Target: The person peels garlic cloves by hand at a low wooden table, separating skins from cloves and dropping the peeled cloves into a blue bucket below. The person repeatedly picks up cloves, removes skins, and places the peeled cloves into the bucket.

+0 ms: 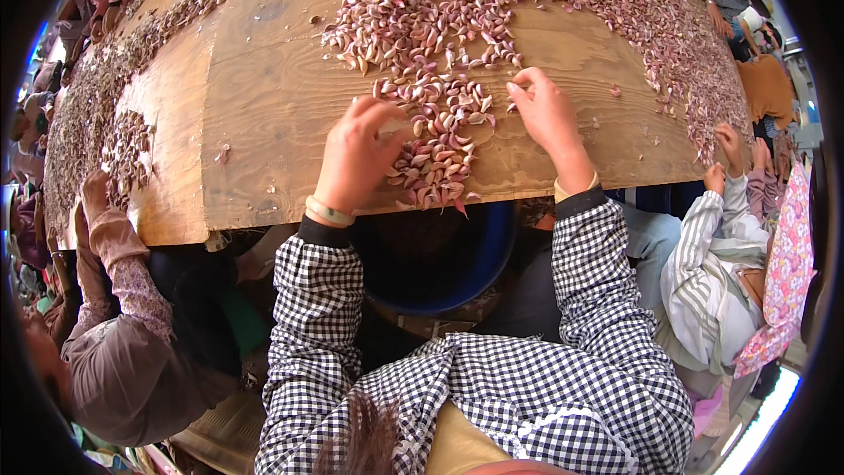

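Observation:
Unpeeled garlic cloves (432, 171) with pinkish skins lie in a narrow strip that runs from a larger heap (422, 20) to the near edge of the wooden table (264, 125). My left hand (362, 148) is over the left side of this strip, fingers bent and apart; whether a clove is between them cannot be told. On the right of the strip, my right hand (544, 112) hovers with thumb and forefinger near each other, and a clove lies on the wood just by the fingertips. Nothing shows clearly between them.
Below the table edge, in front of me, stands a dark tub with a blue rim (488, 277). More cloves curve along the table at right (686, 46) and left (86, 119). People sit close on both sides, their hands at the table edge.

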Demonstrator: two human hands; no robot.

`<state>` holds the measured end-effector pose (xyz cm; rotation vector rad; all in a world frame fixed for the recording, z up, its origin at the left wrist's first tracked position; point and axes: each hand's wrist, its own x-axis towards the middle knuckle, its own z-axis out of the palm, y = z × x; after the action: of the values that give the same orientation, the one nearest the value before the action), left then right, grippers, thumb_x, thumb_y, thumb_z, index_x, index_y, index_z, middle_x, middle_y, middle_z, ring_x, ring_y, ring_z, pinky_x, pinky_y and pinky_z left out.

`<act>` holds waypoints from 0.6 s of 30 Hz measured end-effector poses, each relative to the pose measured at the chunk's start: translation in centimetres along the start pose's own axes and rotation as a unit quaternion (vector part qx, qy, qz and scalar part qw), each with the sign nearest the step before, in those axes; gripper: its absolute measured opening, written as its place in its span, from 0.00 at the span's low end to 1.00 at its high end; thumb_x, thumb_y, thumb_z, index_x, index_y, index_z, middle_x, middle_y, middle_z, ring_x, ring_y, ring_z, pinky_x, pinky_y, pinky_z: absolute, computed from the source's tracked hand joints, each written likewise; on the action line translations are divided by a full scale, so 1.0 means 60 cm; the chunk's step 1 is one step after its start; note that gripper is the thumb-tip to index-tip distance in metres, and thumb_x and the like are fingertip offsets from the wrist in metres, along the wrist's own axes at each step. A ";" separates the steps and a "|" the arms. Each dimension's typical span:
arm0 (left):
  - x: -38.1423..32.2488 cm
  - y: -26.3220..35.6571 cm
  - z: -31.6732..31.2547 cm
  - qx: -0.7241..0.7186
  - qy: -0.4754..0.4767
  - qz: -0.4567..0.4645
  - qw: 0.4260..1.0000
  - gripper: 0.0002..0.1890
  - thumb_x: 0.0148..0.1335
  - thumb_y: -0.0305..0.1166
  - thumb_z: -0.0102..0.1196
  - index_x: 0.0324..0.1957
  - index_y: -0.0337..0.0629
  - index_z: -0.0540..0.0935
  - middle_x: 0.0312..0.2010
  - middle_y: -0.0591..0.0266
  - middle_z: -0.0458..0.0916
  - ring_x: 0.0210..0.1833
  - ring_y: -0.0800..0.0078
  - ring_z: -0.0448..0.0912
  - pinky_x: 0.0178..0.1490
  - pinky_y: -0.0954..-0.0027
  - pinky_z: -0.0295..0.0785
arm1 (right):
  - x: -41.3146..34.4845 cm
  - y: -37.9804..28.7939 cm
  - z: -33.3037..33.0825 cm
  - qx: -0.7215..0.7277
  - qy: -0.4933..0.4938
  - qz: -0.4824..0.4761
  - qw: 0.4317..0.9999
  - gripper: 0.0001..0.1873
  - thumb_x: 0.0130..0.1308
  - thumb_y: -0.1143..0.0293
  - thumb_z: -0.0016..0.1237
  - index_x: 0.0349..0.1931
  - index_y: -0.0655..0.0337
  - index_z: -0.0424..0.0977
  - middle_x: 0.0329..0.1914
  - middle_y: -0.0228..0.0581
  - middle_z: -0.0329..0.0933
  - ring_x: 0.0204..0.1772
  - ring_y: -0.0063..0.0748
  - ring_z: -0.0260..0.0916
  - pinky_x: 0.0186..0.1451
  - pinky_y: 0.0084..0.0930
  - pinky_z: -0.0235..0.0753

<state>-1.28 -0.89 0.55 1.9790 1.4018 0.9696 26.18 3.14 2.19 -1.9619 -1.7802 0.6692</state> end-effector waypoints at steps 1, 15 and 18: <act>0.004 -0.004 -0.002 0.028 0.029 -0.011 0.999 0.12 0.57 0.31 0.66 0.43 0.42 0.84 0.42 0.59 0.80 0.35 0.63 0.79 0.40 0.66 0.77 | -0.004 -0.007 0.012 -0.005 -0.031 -0.001 0.999 0.12 0.69 0.61 0.52 0.44 0.59 0.75 0.27 0.40 0.80 0.32 0.39 0.79 0.38 0.35 0.76; 0.010 0.001 0.003 0.020 0.020 0.014 0.999 0.11 0.57 0.29 0.64 0.42 0.41 0.84 0.41 0.58 0.81 0.43 0.58 0.80 0.48 0.64 0.77 | 0.013 -0.073 0.064 0.001 -0.027 -0.150 0.988 0.08 0.65 0.64 0.55 0.39 0.56 0.78 0.28 0.43 0.80 0.34 0.47 0.79 0.38 0.39 0.75; 0.012 0.000 -0.004 0.037 0.045 -0.032 0.998 0.10 0.58 0.29 0.65 0.42 0.40 0.85 0.41 0.60 0.82 0.33 0.67 0.80 0.40 0.70 0.77 | 0.017 -0.062 0.070 -0.021 -0.050 -0.149 0.987 0.08 0.64 0.63 0.55 0.38 0.57 0.77 0.28 0.43 0.81 0.36 0.48 0.79 0.39 0.41 0.75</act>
<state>-1.31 -0.21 0.88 1.9519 1.5611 1.0013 20.78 4.46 0.94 -1.6618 -2.1077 0.6411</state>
